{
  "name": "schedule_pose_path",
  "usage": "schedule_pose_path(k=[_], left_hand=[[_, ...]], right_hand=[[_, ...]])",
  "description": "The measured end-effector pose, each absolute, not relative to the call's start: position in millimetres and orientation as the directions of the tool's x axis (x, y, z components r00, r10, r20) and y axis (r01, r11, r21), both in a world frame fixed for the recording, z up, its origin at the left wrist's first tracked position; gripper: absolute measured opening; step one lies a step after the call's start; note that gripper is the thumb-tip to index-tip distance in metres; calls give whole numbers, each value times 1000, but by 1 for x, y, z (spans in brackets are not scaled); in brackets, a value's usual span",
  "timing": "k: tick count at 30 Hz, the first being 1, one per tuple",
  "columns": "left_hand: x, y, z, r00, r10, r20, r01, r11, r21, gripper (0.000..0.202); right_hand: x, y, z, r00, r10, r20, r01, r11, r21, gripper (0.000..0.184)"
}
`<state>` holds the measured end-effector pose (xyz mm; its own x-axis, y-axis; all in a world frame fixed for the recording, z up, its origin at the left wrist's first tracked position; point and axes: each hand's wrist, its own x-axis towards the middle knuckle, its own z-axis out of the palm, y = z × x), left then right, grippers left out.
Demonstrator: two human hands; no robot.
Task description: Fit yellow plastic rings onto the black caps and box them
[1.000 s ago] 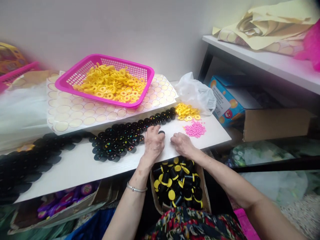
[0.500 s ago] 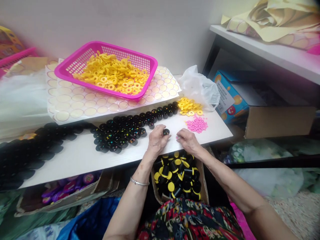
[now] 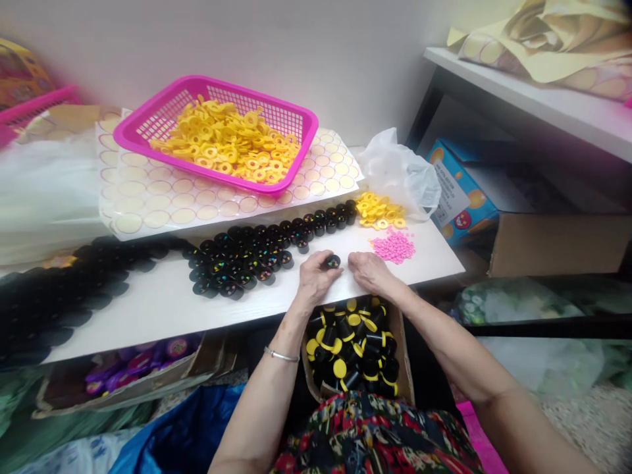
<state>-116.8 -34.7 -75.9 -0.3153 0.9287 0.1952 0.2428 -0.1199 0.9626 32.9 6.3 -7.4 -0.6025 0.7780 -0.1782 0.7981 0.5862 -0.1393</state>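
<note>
My left hand (image 3: pixel 316 275) is closed around a small black cup (image 3: pixel 333 262), its open top facing up with coloured bits inside. Close to its right, my right hand (image 3: pixel 370 272) has its fingers pinched together; whatever they hold is hidden. Just behind the right hand lies a pile of tiny pink beads (image 3: pixel 394 246). Several more black cups (image 3: pixel 247 253) stand in packed rows to the left, many with coloured specks inside. Beyond the pink pile is a heap of yellow rings (image 3: pixel 380 210).
A pink basket (image 3: pixel 197 172) of yellow rings rests on sticker sheets (image 3: pixel 162 214) at the back. A clear plastic bag (image 3: pixel 399 171) lies beside it. Below the table edge, a cardboard box (image 3: pixel 405 355) holds black tubs with yellow lids. A blue carton (image 3: pixel 461 191) is at right.
My right hand has moved slightly left, nearer the black cup, and the pink bead at its fingertips no longer shows. My left hand keeps hold of the cup. The view has shifted slightly.
</note>
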Motion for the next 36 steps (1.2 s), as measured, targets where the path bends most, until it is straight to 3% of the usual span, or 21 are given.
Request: schedule_pose_path(k=[5, 9, 15, 20, 26, 30, 36], left_hand=[[-118, -36, -75, -309, 935, 175, 243, -100, 965, 41], [-118, -38, -73, -294, 937, 187, 270, -107, 957, 40], [-118, -39, -69, -271, 943, 190, 320, -98, 942, 37], [-119, -38, -69, -257, 947, 195, 377, -88, 922, 35], [-118, -41, -64, -199, 949, 243, 482, -121, 868, 18], [-118, -43, -61, -201, 944, 262, 494, -133, 859, 13], [-117, -43, -62, -197, 941, 276, 489, -150, 860, 16]], right_hand=[[23, 16, -1, -565, 783, -261, 823, 555, -119, 25], [23, 23, -5, -519, 819, -243, 855, 495, -156, 23], [35, 19, -13, -557, 817, -147, 803, 485, -346, 20], [34, 11, -20, -524, 851, -41, 815, 486, -314, 17], [26, 8, -12, -579, 791, 195, 608, 579, -543, 15], [19, 4, -3, -687, 713, 144, 594, 664, -454, 17], [12, 3, 9, -711, 703, 20, 657, 674, -337, 19]])
